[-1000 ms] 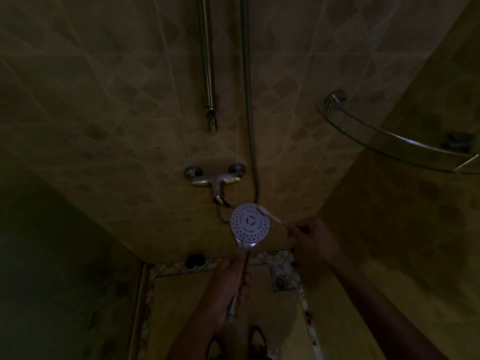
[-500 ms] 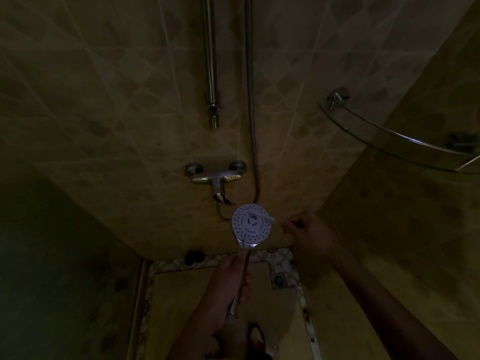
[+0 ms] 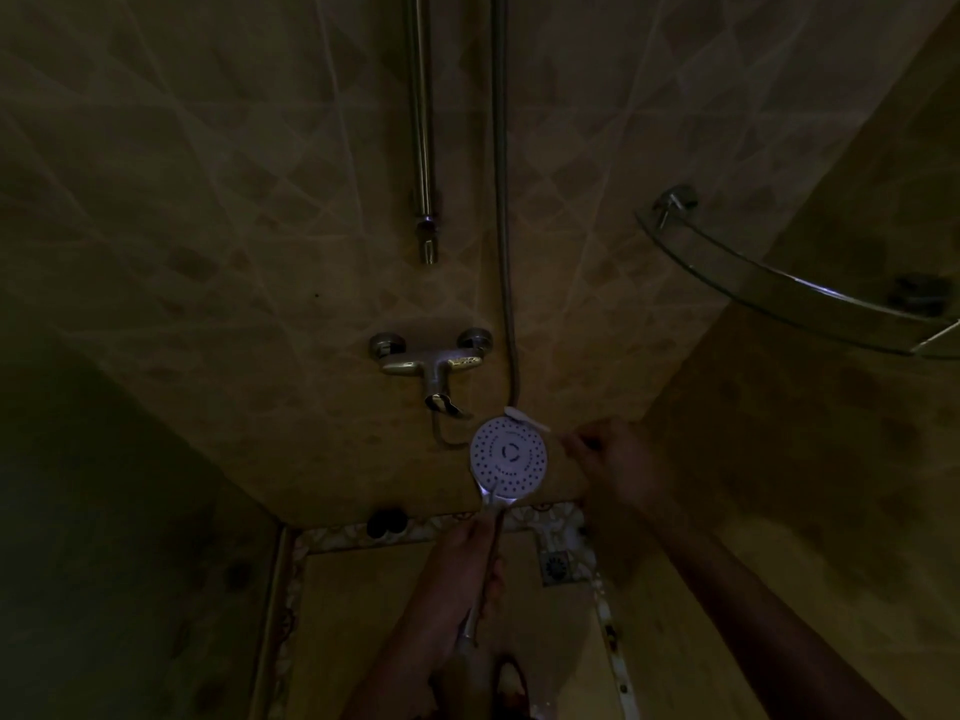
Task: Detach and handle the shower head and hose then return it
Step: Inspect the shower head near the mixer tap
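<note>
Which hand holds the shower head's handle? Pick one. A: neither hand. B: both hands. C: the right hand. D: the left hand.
D: the left hand grips the handle below the shower head, while the right hand holds a small brush beside it.

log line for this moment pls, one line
left hand grips shower head handle, face toward camera | right hand pinches white brush at head's top rim | hose hangs on wall

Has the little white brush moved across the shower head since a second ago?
Yes. The white brush has slid from the right side of the shower head up to its top edge, closer to the hose hanging on the wall.
</note>
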Tool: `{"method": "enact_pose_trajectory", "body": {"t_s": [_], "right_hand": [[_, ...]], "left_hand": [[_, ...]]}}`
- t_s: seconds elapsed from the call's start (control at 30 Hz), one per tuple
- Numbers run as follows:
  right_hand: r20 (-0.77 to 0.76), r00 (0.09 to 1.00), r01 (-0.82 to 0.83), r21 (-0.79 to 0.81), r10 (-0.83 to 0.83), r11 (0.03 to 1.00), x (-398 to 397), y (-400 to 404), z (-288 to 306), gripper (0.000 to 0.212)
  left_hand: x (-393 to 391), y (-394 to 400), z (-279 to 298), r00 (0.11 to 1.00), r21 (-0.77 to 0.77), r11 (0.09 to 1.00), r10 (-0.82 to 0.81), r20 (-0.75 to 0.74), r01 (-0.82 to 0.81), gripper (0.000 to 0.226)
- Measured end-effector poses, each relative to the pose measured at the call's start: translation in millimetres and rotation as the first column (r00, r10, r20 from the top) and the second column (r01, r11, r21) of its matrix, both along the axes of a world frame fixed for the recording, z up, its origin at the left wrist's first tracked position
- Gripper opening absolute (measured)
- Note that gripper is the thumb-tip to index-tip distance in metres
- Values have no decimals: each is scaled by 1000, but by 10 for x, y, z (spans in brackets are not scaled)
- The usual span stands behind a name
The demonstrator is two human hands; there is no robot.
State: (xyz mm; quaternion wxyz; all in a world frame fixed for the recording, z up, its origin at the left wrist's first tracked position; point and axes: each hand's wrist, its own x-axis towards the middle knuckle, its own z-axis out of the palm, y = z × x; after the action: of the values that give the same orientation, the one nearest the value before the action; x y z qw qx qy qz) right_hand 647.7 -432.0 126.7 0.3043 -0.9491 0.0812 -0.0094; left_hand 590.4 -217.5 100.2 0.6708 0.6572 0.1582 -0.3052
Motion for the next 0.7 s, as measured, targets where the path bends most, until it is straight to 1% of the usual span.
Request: {"method": "enact_pose_trajectory", "body": {"t_s": [0.03,0.1,0.17,0.2,0.27,0.33,0.37,0.4,0.47,0.53,0.57,0.6,0.63,0.7], "right_hand": [[9,1000,-21,18,21,1000,-15,28,20,46],[-3,991,-133,28,134,991,-128,133,5,54],[-24,967,-253,-29,252,967,-264,229,-59,57],[-19,965,-262,-45,262,964,-286,231,-96,56],[32,984,-172,-46,174,984,-203,169,-104,55],[48,994,-90,-121,96,989,-67,99,-32,50],[51,995,-74,-162,83,984,-11,85,3,49],[53,995,-79,-167,89,983,28,89,17,49],[19,989,-143,-99,146,985,4,128,-16,52],[-20,971,-238,-20,237,971,-142,168,-109,54],[-37,961,-274,17,275,962,-216,158,-161,53],[-51,959,-275,65,278,959,-255,123,-207,50],[-63,970,-228,112,236,967,-252,75,-226,46],[-66,995,-66,164,77,984,-170,-34,-209,36]], "left_hand": [[8,-2,-4,1000,0,1000,1,1,-1,39],[24,5,-29,1000,0,1000,7,9,-7,36],[23,18,-62,1000,12,1000,5,11,-5,35],[20,21,-74,1000,20,1000,-1,7,1,35],[19,13,-99,1000,26,1000,-17,8,17,39],[21,-12,-103,999,38,999,-36,16,36,40],[26,-25,-100,999,40,998,-45,22,44,40],[35,-37,-96,999,36,998,-47,23,46,40],[64,-35,-91,1000,20,1000,-23,-1,23,40],[101,-8,-91,1000,18,1000,0,-26,0,41],[115,3,-92,1000,18,1000,6,-28,-6,42],[125,7,-90,1000,14,1000,8,-26,-7,43],[128,1,-84,1000,9,1000,5,-26,-5,43],[127,-37,-68,1000,-2,1000,-12,-27,12,44]]}}
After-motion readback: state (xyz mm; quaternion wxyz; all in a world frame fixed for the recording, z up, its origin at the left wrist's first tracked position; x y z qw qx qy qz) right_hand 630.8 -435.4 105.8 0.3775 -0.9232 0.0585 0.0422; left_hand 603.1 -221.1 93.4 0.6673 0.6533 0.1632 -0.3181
